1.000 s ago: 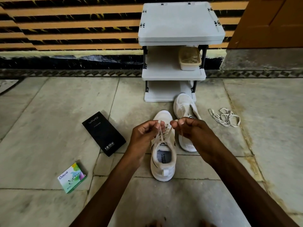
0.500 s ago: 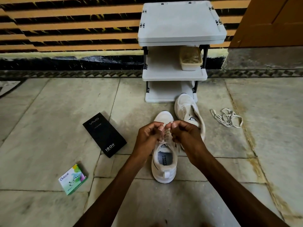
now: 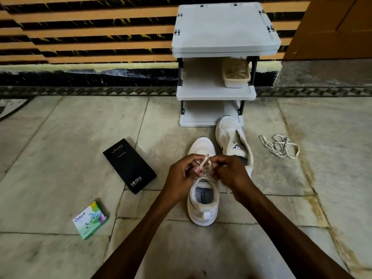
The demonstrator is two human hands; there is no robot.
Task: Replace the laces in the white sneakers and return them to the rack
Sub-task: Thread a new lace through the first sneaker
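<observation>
I see both hands meeting over the white sneaker, which stands on the floor in front of the rack with its toe pointing toward the rack. The left hand pinches a pale lace in curled fingers. The right hand, close beside it, is also curled tight on this lace. The second sneaker lies with its toe at the rack's base. A loose lace bundle lies to the front-right of the rack, and a black box to the front-left.
</observation>
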